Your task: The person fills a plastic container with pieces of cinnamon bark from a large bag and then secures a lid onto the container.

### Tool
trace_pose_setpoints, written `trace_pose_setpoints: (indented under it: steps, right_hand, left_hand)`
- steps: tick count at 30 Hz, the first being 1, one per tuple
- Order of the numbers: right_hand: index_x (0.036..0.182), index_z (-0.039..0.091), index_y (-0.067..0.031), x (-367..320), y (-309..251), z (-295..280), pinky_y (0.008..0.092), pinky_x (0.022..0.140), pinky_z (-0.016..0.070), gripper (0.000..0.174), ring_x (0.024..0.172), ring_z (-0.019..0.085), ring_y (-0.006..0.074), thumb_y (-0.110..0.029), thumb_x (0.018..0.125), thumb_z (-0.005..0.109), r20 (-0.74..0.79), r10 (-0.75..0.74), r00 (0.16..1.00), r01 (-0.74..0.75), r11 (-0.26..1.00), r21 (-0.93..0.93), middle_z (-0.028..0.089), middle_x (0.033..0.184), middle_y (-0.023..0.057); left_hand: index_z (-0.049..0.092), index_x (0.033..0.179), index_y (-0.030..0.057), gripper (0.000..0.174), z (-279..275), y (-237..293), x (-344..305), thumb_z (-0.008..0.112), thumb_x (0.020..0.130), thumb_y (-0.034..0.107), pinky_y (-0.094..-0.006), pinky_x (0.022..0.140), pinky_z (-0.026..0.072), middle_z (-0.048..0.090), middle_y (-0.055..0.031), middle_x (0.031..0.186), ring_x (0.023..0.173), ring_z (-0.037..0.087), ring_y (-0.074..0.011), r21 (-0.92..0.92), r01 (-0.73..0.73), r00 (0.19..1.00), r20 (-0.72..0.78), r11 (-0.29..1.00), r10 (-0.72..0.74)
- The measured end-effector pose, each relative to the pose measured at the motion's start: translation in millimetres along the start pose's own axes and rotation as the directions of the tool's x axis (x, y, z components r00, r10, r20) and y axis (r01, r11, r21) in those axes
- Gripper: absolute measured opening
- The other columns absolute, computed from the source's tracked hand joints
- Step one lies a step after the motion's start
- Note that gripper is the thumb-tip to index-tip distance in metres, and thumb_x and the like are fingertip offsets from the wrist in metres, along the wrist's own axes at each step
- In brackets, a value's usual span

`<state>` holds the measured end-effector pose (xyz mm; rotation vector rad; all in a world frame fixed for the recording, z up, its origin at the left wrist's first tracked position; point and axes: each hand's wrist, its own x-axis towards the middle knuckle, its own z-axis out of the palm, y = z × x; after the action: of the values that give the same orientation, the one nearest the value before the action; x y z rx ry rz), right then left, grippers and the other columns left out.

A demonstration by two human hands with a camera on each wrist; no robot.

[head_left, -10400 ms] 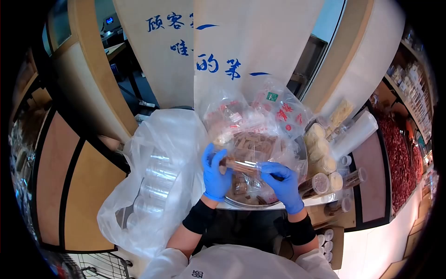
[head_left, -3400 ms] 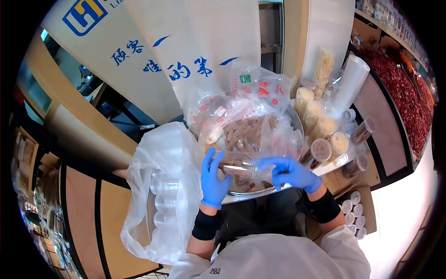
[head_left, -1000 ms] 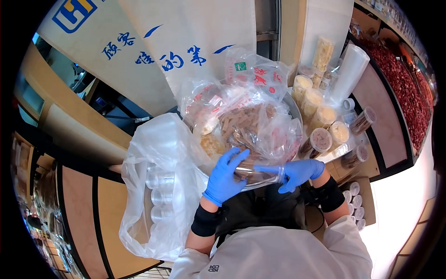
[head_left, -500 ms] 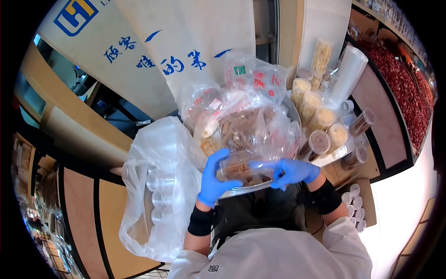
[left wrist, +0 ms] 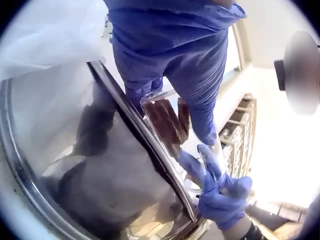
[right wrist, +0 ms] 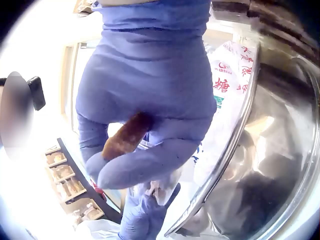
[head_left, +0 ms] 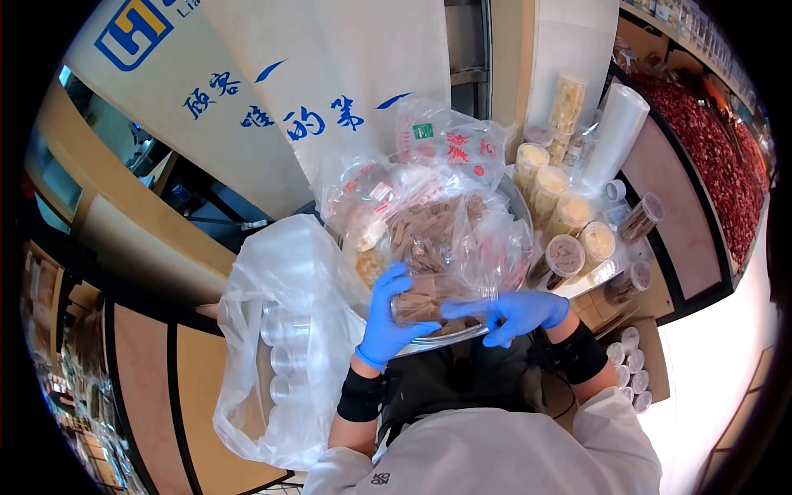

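My gloved left hand [head_left: 384, 323] grips a clear plastic jar [head_left: 407, 308] by its left end, thumb below and fingers above. The jar lies on its side over the near edge of a round metal basin [head_left: 523, 206]. Flat brown strips [left wrist: 164, 120] fill part of it. At its right end is my gloved right hand [head_left: 524, 312], index finger stretched along or into the mouth. That hand's other fingers curl around a brown strip [right wrist: 125, 140], which pokes out from the palm in the right wrist view. Behind the jar, more brown strips [head_left: 429, 223] lie in plastic bags in the basin.
Filled jars [head_left: 565, 256] with pale or brown contents stand at the right, beside a roll of clear plastic bags [head_left: 619, 136]. To the left, a large translucent bag [head_left: 280, 247] covers several clear jars [head_left: 285, 359]. White-lidded jars [head_left: 631, 367] sit in a carton at lower right.
Over the last second, my left hand shifts left and turns its thumb under the jar. The jar moves left with it, and my right index finger stays at its mouth.
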<state>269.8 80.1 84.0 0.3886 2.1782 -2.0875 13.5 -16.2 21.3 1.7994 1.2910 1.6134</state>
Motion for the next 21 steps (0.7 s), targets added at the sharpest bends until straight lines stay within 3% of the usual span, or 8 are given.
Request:
trace_pose_setpoints:
  steps: [5, 8, 11, 13, 15, 18, 20, 21]
  right_hand:
    - [0.151, 0.032, -0.0163, 0.8, 7.6, -2.7, 0.0217, 0.056, 0.047, 0.072, 0.055, 0.055, 0.0068, -0.01, 0.086, 0.06, 0.074, -0.093, 0.993, 0.097, 0.994, -0.05, 0.066, 0.085, 0.0036]
    - [0.148, 0.038, -0.0144, -3.8, -1.7, -2.3, 0.0221, 0.058, 0.0481, 0.065, 0.058, 0.056, 0.0074, -0.012, 0.087, 0.06, -0.052, 0.011, 0.999, -0.012, 1.0, -0.016, 0.066, 0.101, 0.0059]
    - [0.14, 0.049, -0.0117, 3.4, 11.5, -4.6, 0.0223, 0.059, 0.0488, 0.051, 0.06, 0.058, 0.0088, -0.011, 0.09, 0.057, -0.388, -0.098, 0.917, 0.172, 0.972, 0.159, 0.065, 0.108, 0.0083]
    - [0.13, 0.057, -0.0069, 7.5, 18.8, -3.1, 0.0227, 0.061, 0.0495, 0.039, 0.062, 0.059, 0.0102, -0.009, 0.092, 0.055, -0.701, -0.159, 0.695, 0.46, 0.848, 0.264, 0.066, 0.107, 0.0092]
    - [0.124, 0.06, -0.0032, 2.8, 25.0, -8.7, 0.025, 0.064, 0.0514, 0.033, 0.067, 0.062, 0.0128, -0.007, 0.092, 0.054, -0.726, -0.168, 0.667, 0.511, 0.812, 0.282, 0.066, 0.109, 0.0091]
    - [0.121, 0.06, 0.0004, 3.3, 49.4, -23.7, 0.0283, 0.073, 0.0548, 0.032, 0.081, 0.065, 0.0165, -0.007, 0.09, 0.058, -0.805, -0.367, 0.466, 0.466, 0.875, -0.129, 0.064, 0.114, 0.011]
    - [0.12, 0.059, 0.0016, 1.8, 55.6, -29.5, 0.0323, 0.088, 0.0546, 0.032, 0.1, 0.064, 0.0209, 0.0, 0.089, 0.057, -0.77, 0.175, 0.614, 0.691, 0.353, 0.631, 0.061, 0.12, 0.0129]
    - [0.12, 0.059, 0.0016, 1.4, 50.3, -27.4, 0.0323, 0.088, 0.0546, 0.032, 0.1, 0.064, 0.0209, 0.0, 0.089, 0.057, -0.769, 0.174, 0.615, 0.689, 0.356, 0.631, 0.061, 0.12, 0.0129]
  left_hand:
    - [0.047, 0.122, 0.0099, 0.086, -4.8, 20.4, -0.6, 0.095, 0.051, 0.013, -0.0402, 0.102, 0.044, 0.046, -0.0154, 0.131, 0.122, 0.049, -0.0322, 0.313, -0.195, 0.98, 0.103, 0.929, 0.171]
    - [0.046, 0.124, 0.011, 0.088, -12.8, 7.4, -3.2, 0.095, 0.051, 0.015, -0.0405, 0.099, 0.0463, 0.046, -0.0161, 0.131, 0.122, 0.05, -0.0318, 0.357, -0.141, 0.981, -0.074, 0.923, 0.178]
    - [0.045, 0.126, 0.0099, 0.09, -16.7, -6.9, -2.3, 0.095, 0.052, 0.016, -0.0417, 0.1, 0.0463, 0.046, -0.0153, 0.133, 0.121, 0.051, -0.0315, 0.412, -0.1, 0.973, -0.151, 0.905, 0.177]
    - [0.044, 0.128, 0.0089, 0.092, -4.1, -9.0, -5.2, 0.095, 0.052, 0.016, -0.0419, 0.101, 0.0459, 0.045, -0.0146, 0.134, 0.121, 0.051, -0.0308, 0.22, -0.091, 0.952, -0.265, 0.971, 0.15]
    - [0.042, 0.129, 0.0079, 0.093, -0.1, -8.1, -8.3, 0.095, 0.053, 0.016, -0.0421, 0.102, 0.0455, 0.045, -0.0139, 0.135, 0.122, 0.05, -0.0302, 0.019, -0.091, 0.922, -0.376, 0.996, 0.092]
    - [0.039, 0.132, 0.0062, 0.096, -0.1, -7.1, -6.4, 0.094, 0.054, 0.016, -0.043, 0.104, 0.0447, 0.044, -0.0128, 0.137, 0.122, 0.05, -0.0289, 0.157, -0.012, 0.931, -0.358, 0.988, 0.068]
    - [0.037, 0.134, 0.0063, 0.098, -1.0, -8.6, -9.8, 0.094, 0.055, 0.017, -0.0429, 0.105, 0.0442, 0.044, -0.0131, 0.136, 0.123, 0.05, -0.0286, 0.237, -0.009, 0.941, -0.326, 0.971, 0.089]
    - [0.037, 0.134, 0.0063, 0.098, 0.0, -13.0, -11.9, 0.094, 0.055, 0.017, -0.0429, 0.105, 0.0442, 0.044, -0.0131, 0.136, 0.123, 0.05, -0.0286, 0.237, -0.009, 0.94, -0.33, 0.972, 0.089]
